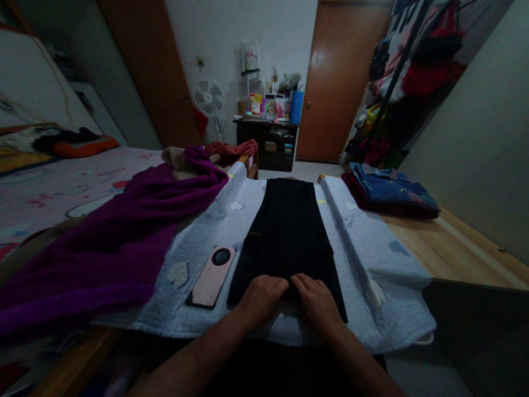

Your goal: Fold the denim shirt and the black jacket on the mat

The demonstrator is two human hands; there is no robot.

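Observation:
A black garment [291, 226] lies flat, its long shape running away from me over a pale blue patterned cloth [372, 264]. Both hands rest at its near edge, close together. My left hand [266, 295] has its fingers curled and pressed together on the black fabric. Beside it, my right hand [314, 298] also grips the near edge, thumb tucked out of sight. Left of the garment lies a pink phone [212, 278] with a round black camera ring, back side up.
A purple blanket [136, 220] spreads over the bed at the left. Folded blue clothes [388, 184] are stacked on a wooden surface [458, 248] at the right. Farther back stand a fan [209, 98], a dark cabinet [268, 146] and a wooden door [334, 82].

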